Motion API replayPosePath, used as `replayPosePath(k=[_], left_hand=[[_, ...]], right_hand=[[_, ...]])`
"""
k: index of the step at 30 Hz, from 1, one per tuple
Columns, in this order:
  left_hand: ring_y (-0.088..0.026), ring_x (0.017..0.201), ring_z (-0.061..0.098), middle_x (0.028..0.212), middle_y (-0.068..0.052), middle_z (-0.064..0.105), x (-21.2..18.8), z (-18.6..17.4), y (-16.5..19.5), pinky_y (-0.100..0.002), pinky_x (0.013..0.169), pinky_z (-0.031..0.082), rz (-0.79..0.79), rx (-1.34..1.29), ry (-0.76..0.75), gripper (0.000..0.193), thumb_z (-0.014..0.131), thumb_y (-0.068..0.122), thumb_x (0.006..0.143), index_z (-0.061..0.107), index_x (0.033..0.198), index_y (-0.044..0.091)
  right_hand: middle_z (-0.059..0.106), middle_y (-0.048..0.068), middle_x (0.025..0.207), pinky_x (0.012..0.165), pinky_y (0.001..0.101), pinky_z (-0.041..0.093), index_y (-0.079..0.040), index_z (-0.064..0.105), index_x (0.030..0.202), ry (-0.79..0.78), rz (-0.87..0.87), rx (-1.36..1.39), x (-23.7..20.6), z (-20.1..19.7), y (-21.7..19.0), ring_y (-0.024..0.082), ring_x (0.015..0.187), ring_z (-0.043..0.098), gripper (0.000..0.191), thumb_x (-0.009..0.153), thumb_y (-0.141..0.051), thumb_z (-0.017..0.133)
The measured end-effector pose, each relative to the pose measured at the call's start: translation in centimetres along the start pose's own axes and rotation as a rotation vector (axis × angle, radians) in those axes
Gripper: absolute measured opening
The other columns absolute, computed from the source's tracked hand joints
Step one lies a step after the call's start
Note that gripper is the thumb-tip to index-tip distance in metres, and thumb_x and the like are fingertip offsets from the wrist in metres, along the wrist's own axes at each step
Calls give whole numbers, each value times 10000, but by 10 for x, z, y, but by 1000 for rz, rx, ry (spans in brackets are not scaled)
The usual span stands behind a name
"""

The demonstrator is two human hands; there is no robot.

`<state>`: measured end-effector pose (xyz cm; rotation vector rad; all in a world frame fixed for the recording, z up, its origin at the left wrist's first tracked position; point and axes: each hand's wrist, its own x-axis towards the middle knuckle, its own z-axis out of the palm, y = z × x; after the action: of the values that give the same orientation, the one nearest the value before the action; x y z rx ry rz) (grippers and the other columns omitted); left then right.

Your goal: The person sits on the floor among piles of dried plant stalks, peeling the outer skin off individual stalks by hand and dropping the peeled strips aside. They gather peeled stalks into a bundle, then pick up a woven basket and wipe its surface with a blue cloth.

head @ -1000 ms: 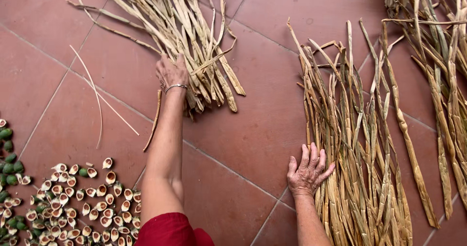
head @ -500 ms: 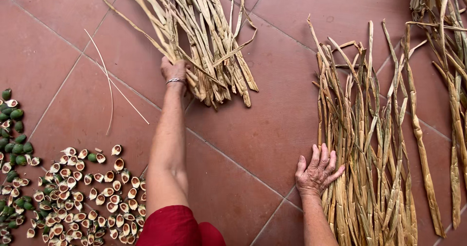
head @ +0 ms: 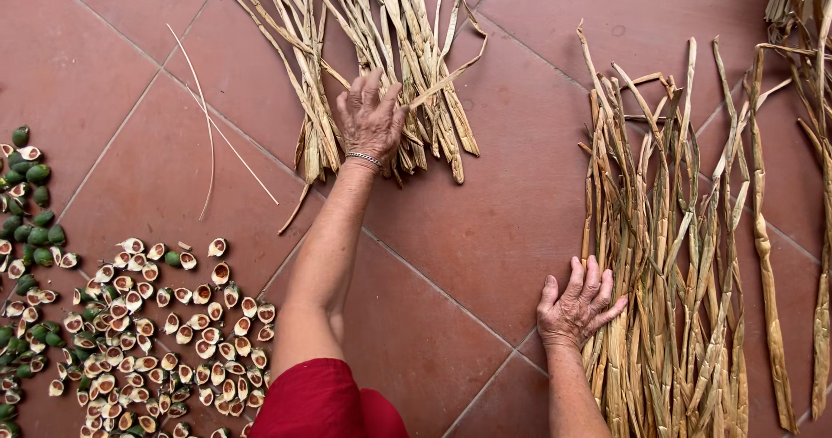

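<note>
Far left edge: whole green nuts (head: 35, 200) scattered on the red tiled floor (head: 485, 230), a few more along the lower-left border.
Next to them, lower left: spread of halved nuts (head: 147, 325), cut faces up, pale rims with dark centres, single layer, a few green ones mixed in.
Above that: two thin loose dry strips (head: 208, 135) lying crossed on the tiles, apart from everything else.
Left hand (head: 371, 117): arm stretched forward, palm down, fingers spread and extended, resting on the lower end of the fanned bundle of dried fibre strips (head: 390, 48) at top centre. Flat contact, not clenched; no strip visibly closed in the fingers. Metal bangle (head: 364, 157) on the wrist. Red sleeve (head: 321, 399) at the bottom edge.
Bundle's ends splay out toward the person, some curled strips sticking out to the right of the hand.
Right hand (head: 576, 308): palm down, fingers splayed, pressed flat at the left edge of the second row of dried strips (head: 676, 256). Fingertips touch the nearest stalks, heel of the hand on the tile. Open, gripping nothing.
That row lies roughly parallel, running away from the person, well apart from the top-centre bundle.
Far right: more dried strips (head: 802, 74), partly cut off by the frame edge.
</note>
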<state>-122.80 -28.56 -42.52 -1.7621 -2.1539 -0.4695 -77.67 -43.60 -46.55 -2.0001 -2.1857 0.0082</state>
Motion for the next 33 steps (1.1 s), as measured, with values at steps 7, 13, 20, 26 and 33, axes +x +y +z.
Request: replayPosePath(k=[7, 13, 20, 26, 33], left_hand=[[-199, 1376, 469, 1417, -40, 531, -11, -13, -48, -565, 1288, 225, -591, -67, -651, 589, 587, 218, 811, 551, 1399, 235], [-368, 1412, 352, 1498, -155, 449, -28, -32, -53, -757, 1111, 124, -294, 45, -386, 670, 750, 144, 637, 624, 1296, 145], [-337, 1432, 464, 1470, -96, 533, -119, -94, 74, -623, 1222, 291, 104, -414, -221, 427, 701, 66, 815, 650, 1236, 122], [-347, 1432, 357, 1518, -146, 423, -225, -152, 155, -627, 1168, 247, 470, -409, -862, 508, 725, 230, 836, 580, 1304, 93], [-466, 1519, 124, 1644, -306, 85, -256, -172, 168, -582, 1195, 218, 933, 147, -1085, 737, 589, 192, 943, 230, 1552, -15]], right_hand=[[351, 39, 1655, 1268, 692, 69, -185, 472, 1545, -29, 2, -12, 0, -2, 0, 305, 1567, 256, 588, 1020, -421, 591], [380, 49, 1629, 1255, 701, 83, -187, 474, 1521, -6, 5, -4, -2, -5, 1, 310, 1548, 274, 593, 993, -426, 598], [381, 58, 1615, 1231, 697, 119, -181, 491, 1501, 48, 2, 3, -7, -18, 0, 314, 1524, 270, 608, 968, -446, 616], [378, 42, 1604, 1217, 718, 123, -186, 479, 1483, 77, 26, 83, -21, -31, -1, 326, 1508, 281, 603, 943, -391, 650], [364, 49, 1589, 1182, 726, 118, -176, 499, 1461, 32, 4, 205, -35, -63, 2, 329, 1490, 265, 646, 889, -413, 683]])
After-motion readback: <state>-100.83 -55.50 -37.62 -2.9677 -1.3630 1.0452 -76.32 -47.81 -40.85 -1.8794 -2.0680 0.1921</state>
